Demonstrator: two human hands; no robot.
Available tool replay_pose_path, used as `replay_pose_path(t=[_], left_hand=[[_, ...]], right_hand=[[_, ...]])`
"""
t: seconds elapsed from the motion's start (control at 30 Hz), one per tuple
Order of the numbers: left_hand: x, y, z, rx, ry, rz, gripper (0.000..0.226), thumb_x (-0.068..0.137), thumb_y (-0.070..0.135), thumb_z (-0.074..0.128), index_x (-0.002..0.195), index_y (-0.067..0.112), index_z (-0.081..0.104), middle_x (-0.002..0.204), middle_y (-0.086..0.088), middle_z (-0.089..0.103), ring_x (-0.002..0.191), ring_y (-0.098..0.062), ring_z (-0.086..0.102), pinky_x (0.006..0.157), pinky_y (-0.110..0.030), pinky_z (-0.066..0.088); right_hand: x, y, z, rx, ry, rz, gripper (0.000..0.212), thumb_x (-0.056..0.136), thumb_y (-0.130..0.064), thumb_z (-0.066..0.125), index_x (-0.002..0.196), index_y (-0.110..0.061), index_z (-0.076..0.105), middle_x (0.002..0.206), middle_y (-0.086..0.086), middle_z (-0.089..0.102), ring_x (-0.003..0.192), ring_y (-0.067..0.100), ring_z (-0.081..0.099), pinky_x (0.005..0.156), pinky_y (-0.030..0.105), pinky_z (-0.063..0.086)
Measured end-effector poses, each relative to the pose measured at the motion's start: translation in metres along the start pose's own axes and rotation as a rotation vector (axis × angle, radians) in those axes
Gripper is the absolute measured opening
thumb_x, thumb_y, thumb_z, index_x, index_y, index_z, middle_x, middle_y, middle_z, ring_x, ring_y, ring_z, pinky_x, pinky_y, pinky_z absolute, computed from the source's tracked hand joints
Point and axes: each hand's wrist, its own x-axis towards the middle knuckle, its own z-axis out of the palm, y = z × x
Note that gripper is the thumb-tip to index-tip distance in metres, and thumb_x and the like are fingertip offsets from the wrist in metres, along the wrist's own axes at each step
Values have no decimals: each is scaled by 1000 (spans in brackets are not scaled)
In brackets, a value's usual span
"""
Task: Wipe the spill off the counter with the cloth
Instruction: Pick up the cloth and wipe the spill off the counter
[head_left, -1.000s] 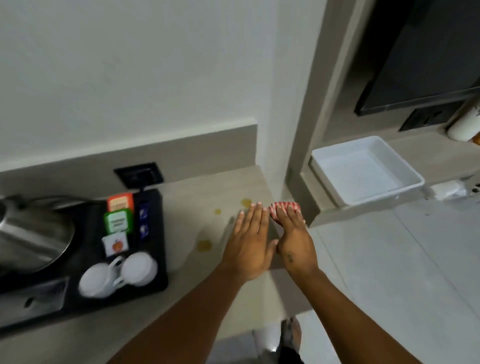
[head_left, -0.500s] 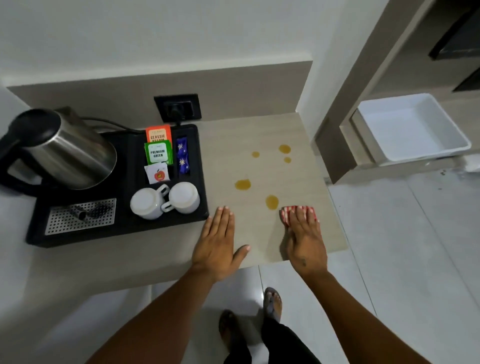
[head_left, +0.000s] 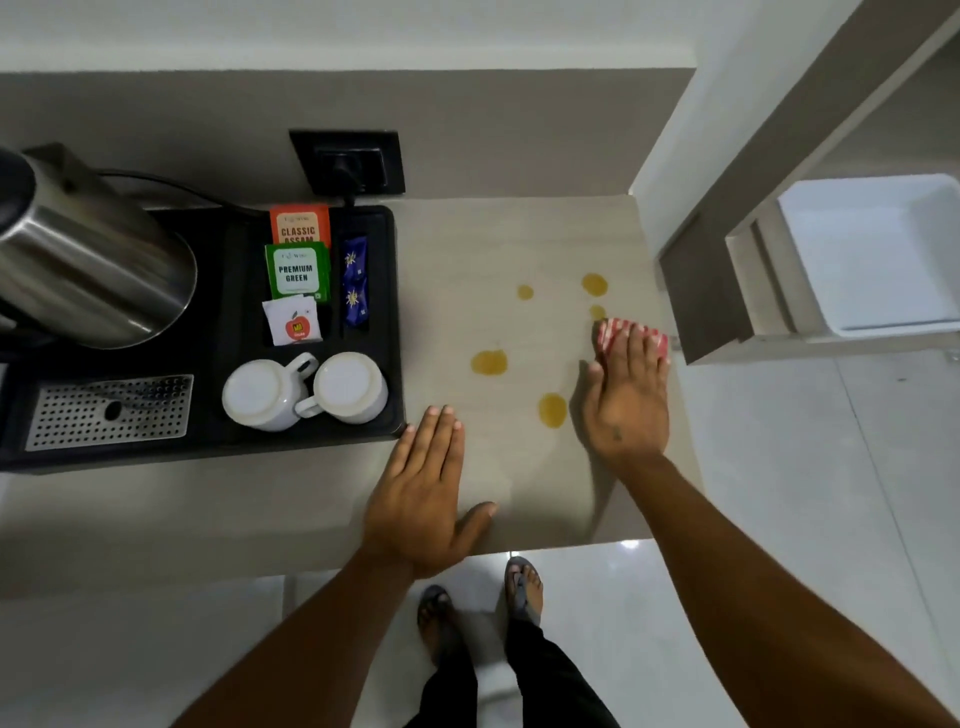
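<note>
Now the right hand (head_left: 626, 400) presses flat on the cloth (head_left: 608, 336) beside the spill (head_left: 551, 409); the left hand (head_left: 421, 493) lies open on the counter (head_left: 483, 249).

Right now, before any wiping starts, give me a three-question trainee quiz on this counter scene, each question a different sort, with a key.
1. True or false: the right hand presses flat on the red and white cloth near the counter's right edge.
2. Multiple choice: how many amber spill drops show on the counter? A) two B) five C) eight
3. Fill in: the two white cups stand upside down on the black ____.

Key
1. True; the fingers cover most of the cloth.
2. B; the smallest drop lies just beyond the cloth.
3. Tray; it also holds the kettle and tea sachets. The left hand rests empty and flat beside it.
</note>
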Motion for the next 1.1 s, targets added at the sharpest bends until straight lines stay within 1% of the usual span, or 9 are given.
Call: replay_pose_path(t=[0.1, 0.27, 0.43, 0.57, 0.67, 0.83, 0.93, 1.0, 1.1], left_hand=[[-1, 0, 1, -15, -8, -9, 99, 96, 73, 33, 162, 2, 10, 172, -17, 9, 160, -30, 0, 128, -52, 13], [-2, -1, 3, -23, 34, 0, 97, 94, 68, 42, 160, 2, 17, 171, -19, 17, 160, -31, 4, 128, -51, 14], [-1, -1, 1, -33, 45, -12, 99, 92, 71, 45, 161, 4, 17, 171, -17, 17, 160, -29, 3, 129, -47, 10], [-3, 2, 1, -34, 47, -15, 99, 92, 69, 45, 161, 3, 17, 171, -17, 16, 160, -30, 2, 130, -46, 7], [-3, 1, 1, -38, 46, -29, 100, 91, 68, 47, 161, 4, 16, 171, -17, 15, 160, -29, 1, 130, -44, 5], [-3, 2, -3, -49, 45, -27, 99, 92, 68, 47, 161, 3, 19, 171, -17, 17, 160, -28, 2, 130, -42, 3], [-1, 2, -2, -37, 35, -34, 101, 90, 70, 49, 160, 4, 19, 170, -18, 18, 160, -29, 3, 130, -46, 9], [-1, 1, 0, -46, 38, -37, 102, 90, 71, 47, 161, 5, 17, 171, -17, 16, 160, -29, 1, 129, -48, 10], [-2, 0, 2, -59, 52, -37, 101, 91, 71, 45, 161, 5, 15, 172, -16, 14, 160, -28, 0, 129, -47, 9]], right_hand=[[27, 5, -3, -10, -17, 8, 67, 104, -44, 16, 156, -3, 21, 164, 19, 21, 154, 34, 7, 125, 48, 3], [139, -34, -14, -56, -92, -16, 67, 104, -44, 20, 155, -1, 20, 164, 22, 19, 153, 38, 8, 124, 50, 1], [99, -53, -9, -80, -194, -315, 75, 101, -58, 15, 159, -11, 10, 167, 15, 8, 154, 32, -1, 125, 46, -2], [111, -21, -19, -90, -180, -174, 81, 98, -60, 11, 158, -5, 11, 166, 18, 11, 154, 32, 1, 125, 47, 2], [152, -45, -17, -104, -156, -98, 82, 98, -62, 10, 158, -5, 8, 167, 20, 6, 154, 35, -2, 125, 50, -1], [134, -115, 8, -81, -229, -438, 75, 100, -59, 19, 158, -11, 18, 166, 16, 16, 154, 35, 4, 124, 49, 1], [74, -97, 10, -96, -277, -638, 76, 101, -61, 17, 159, -11, 13, 167, 14, 13, 154, 30, 1, 125, 47, 3], [50, -56, 4, -121, -266, -602, 75, 101, -62, 18, 159, -15, 11, 167, 12, 9, 154, 28, -2, 126, 45, 2], [77, -14, -14, -145, -217, -370, 79, 99, -65, 9, 159, -15, 7, 168, 13, 5, 154, 30, -5, 125, 46, 0]])
